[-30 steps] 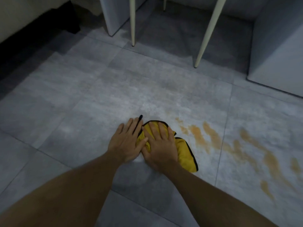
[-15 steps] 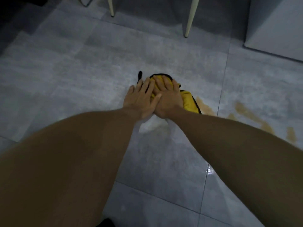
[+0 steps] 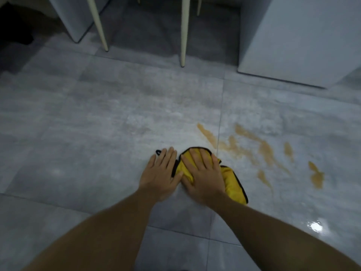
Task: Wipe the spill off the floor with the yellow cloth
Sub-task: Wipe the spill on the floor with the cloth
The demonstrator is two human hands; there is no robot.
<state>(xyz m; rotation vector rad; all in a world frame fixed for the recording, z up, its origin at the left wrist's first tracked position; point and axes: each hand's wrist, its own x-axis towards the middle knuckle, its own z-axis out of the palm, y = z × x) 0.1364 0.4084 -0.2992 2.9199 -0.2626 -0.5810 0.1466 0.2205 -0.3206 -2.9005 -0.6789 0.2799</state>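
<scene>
The yellow cloth (image 3: 233, 185) with black trim lies bunched on the grey tiled floor. My right hand (image 3: 203, 174) presses flat on top of it, fingers spread and pointing away from me. My left hand (image 3: 160, 173) lies flat on the floor just left of it, the thumb touching the cloth's black edge, and a black loop pokes out past the fingertips. The orange-brown spill (image 3: 263, 149) runs in several streaks to the right of the cloth. The nearest streak (image 3: 208, 134) starts just beyond the cloth's far edge.
Two cream chair legs (image 3: 182, 36) stand on the floor ahead, with another (image 3: 97, 24) to the left. A pale cabinet side (image 3: 300, 40) rises at the right, and a second panel (image 3: 76, 16) at the upper left. A wet glare spot (image 3: 315, 226) shines at the near right.
Both hands pushed the cloth away from me, then drew it back and to the right, up to the tile joint. Fewer orange streaks show left of that joint.
</scene>
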